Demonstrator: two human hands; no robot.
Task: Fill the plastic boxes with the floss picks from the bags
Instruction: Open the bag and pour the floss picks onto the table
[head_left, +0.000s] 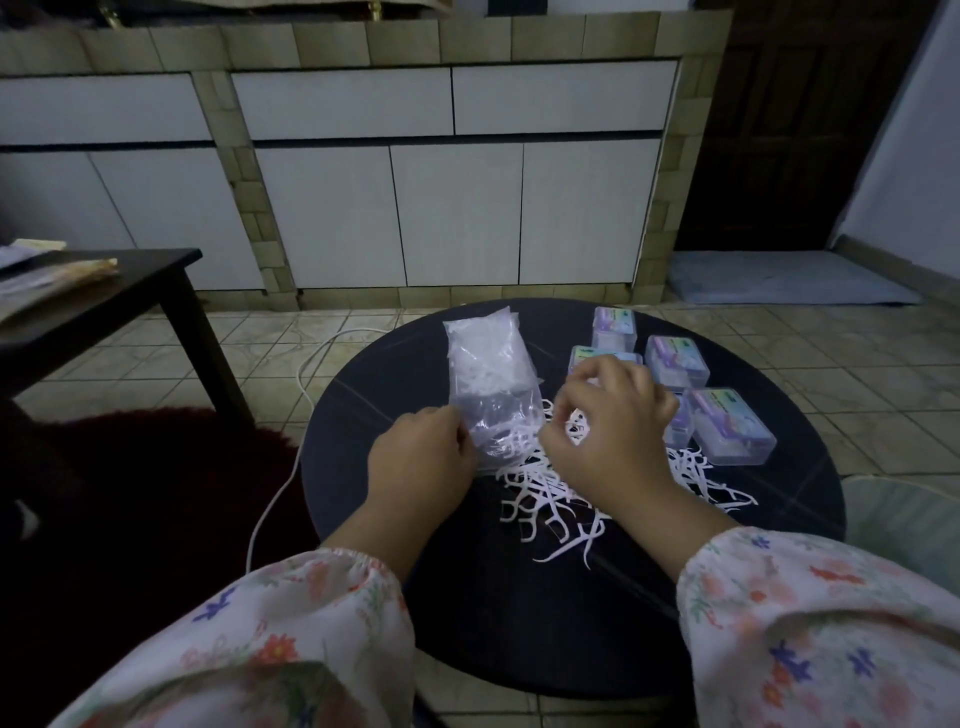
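Our left hand (423, 457) grips the bag (488, 384) near its open end, while our right hand (608, 421) hovers over the picks (550, 504), fingers curled; we cannot tell whether it pinches any. The bag lies on the round desk (395, 395), with picks spilled loose from its mouth. We judge we are emptying it; next we must gather picks and open a box (730, 426). Four boxes sit closed beside the pile, one behind our right hand.

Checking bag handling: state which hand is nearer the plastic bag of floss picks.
Left. The left hand holds the plastic bag at its near left edge; the right hand is beside it, to its right.
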